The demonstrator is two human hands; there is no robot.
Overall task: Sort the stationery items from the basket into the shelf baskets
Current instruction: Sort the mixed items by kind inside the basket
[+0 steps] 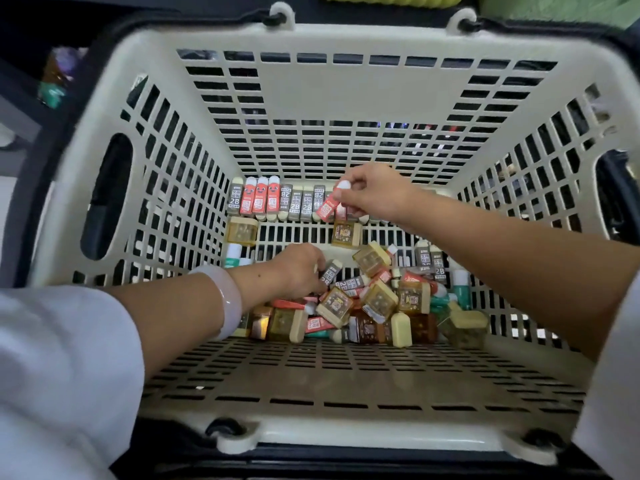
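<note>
Nearest the camera, two white sleeves (pixel 59 372) frame the view, cut off by the bottom corners, and a smooth pale bangle (pixel 227 299) circles the left wrist. Both forearms reach down into a cream plastic basket (pixel 346 379) whose walls and floor are a grid of slots, with oval handle cut-outs in the side walls and dark handles running round the rim. On the near half of the floor lies a loose heap of stationery (pixel 374 306): boxy amber translucent sharpeners with cream ends, red and grey wrapped erasers, and a few teal-and-white pieces whose print is too small to read. The left hand (pixel 298 271) rests on this heap with its fingers curled around a grey eraser (pixel 330 271) that bears a square code pattern; another grey wrapper just beside it reads "2B". Farther in, the right hand (pixel 374 194) pinches a red eraser (pixel 329 204) by its white end between thumb and fingertips, holding it tilted just above the far row. That row of erasers (pixel 277 200) stands upright, side by side against the back wall: grey ones marked "2B" and red ones with a cartoon face and a code square. The hand hides the row's right part. Through the back slots only dark, blurred shapes show, and a yellow-green object at the top edge is cut off.
</note>
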